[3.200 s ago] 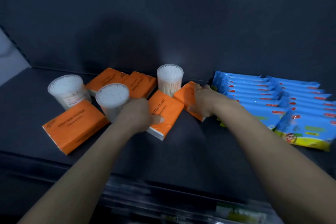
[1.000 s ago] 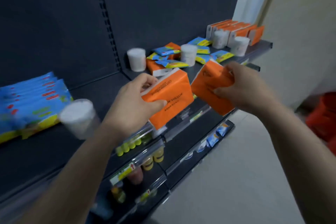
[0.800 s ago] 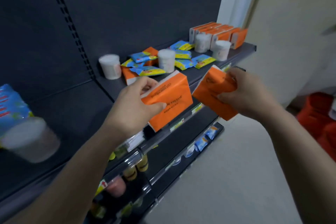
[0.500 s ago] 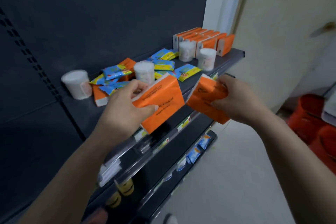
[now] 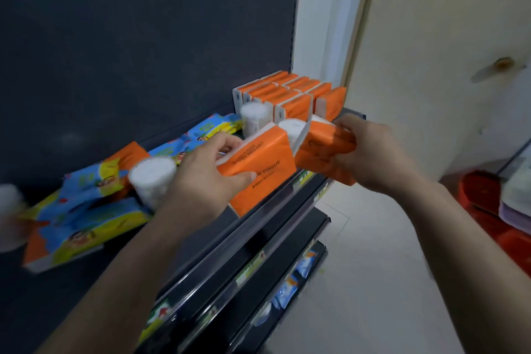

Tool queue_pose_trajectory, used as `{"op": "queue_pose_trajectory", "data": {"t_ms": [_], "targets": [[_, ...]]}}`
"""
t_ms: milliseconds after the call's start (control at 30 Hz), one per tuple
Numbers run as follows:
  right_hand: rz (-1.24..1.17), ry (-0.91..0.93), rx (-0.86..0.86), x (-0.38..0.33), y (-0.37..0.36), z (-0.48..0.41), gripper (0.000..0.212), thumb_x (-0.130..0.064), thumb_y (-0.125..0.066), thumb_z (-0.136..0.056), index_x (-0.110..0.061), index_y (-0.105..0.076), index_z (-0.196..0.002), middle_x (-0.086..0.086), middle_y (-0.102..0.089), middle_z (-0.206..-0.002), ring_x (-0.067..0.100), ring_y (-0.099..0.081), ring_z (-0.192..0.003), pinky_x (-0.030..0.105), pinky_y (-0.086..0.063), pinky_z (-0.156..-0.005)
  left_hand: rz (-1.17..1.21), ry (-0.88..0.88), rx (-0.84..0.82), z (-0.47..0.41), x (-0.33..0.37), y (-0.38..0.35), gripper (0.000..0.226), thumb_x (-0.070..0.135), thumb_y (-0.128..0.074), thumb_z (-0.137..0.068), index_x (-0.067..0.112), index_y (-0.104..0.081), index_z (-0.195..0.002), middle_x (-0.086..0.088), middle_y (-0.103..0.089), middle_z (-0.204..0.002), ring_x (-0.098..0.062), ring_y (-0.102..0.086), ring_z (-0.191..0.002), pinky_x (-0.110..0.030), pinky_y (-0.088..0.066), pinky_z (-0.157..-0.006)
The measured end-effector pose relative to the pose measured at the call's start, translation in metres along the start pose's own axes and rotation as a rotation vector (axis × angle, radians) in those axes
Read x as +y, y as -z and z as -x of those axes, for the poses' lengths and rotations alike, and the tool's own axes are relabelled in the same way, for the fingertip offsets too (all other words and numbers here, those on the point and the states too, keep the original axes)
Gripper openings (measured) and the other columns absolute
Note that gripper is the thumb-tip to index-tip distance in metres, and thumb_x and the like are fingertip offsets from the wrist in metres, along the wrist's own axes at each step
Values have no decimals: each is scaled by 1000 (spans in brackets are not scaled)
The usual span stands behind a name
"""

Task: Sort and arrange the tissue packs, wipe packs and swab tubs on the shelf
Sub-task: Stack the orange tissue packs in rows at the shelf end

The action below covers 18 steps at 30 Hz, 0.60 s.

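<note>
An orange plastic-wrapped tissue pack (image 5: 260,174) is gripped in the left hand (image 5: 207,178), and a second orange tissue pack (image 5: 323,154) just to its right is clasped in the right hand (image 5: 370,155). Both are held above the front rail of the dark metal shelf (image 5: 267,210). At the shelf's far right end a block of upright orange tissue packs (image 5: 290,98) is stood beside a clear round swab tub (image 5: 254,119), and blue-and-yellow wipe packs (image 5: 86,221) are scattered to the left.

The dark grey metal shelf (image 5: 74,290) carries a tidy block of upright orange tissue packs (image 5: 290,95) at its right end. A clear tub of white swabs (image 5: 254,118) stands just beside them. Blue-and-yellow wipe packs (image 5: 86,218) lie heaped loosely leftward, around another swab tub (image 5: 152,181).
</note>
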State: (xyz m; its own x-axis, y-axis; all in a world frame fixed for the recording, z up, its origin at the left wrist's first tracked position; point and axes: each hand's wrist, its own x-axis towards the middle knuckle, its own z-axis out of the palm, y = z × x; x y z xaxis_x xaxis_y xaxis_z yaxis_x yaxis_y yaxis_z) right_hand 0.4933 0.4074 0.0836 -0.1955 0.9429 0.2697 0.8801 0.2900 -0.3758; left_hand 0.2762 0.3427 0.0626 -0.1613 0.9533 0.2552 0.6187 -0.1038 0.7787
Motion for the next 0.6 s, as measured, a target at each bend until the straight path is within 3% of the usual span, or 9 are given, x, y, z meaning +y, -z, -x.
{"op": "queue_pose_trajectory", "data": {"t_ms": [67, 167, 300, 400, 600], "targets": [[-31, 21, -18, 19, -2, -24, 46, -9, -63, -75, -18, -53, -119, 11, -63, -99, 32, -57, -95, 31, -41, -71, -2, 16, 57, -17, 1, -14, 30, 29, -79, -65, 32, -55, -83, 17, -62, -87, -2, -59, -84, -16, -45, -74], [-38, 97, -39, 45, 2, -59, 36, -13, -63, -76, -19, -55, -111, 6, -58, -90, 33, -57, -95, 39, -43, -80, -4, 57, 144, -36, 10, -40, 31, 19, -78, -69, 31, -56, -87, 17, -62, -90, 2, -58, -86, -5, -40, -67], [-42, 199, -71, 74, 11, -101, 35, -13, -62, -77, -19, -55, -110, 7, -60, -92, 35, -57, -96, 44, -44, -87, -28, 88, 210, -57, 31, -74, 32, 16, -76, -69, 31, -56, -90, 19, -60, -88, 8, -54, -79, -4, -37, -65], [-79, 282, -96, 90, 11, -130, 32, -13, -63, -77, -18, -56, -108, 3, -56, -86, 31, -57, -91, 38, -44, -81, -38, 121, 284, -67, 42, -92, 32, 16, -75, -70, 34, -56, -87, 20, -60, -85, 11, -55, -76, -2, -37, -64], [-148, 435, -83, 94, -8, -178, 36, -10, -65, -74, -14, -58, -109, 10, -66, -98, 34, -58, -94, 42, -47, -82, -76, 236, 436, -80, 40, -95, 36, 17, -74, -73, 27, -57, -103, 17, -61, -96, -1, -57, -88, -24, -45, -76]]}}
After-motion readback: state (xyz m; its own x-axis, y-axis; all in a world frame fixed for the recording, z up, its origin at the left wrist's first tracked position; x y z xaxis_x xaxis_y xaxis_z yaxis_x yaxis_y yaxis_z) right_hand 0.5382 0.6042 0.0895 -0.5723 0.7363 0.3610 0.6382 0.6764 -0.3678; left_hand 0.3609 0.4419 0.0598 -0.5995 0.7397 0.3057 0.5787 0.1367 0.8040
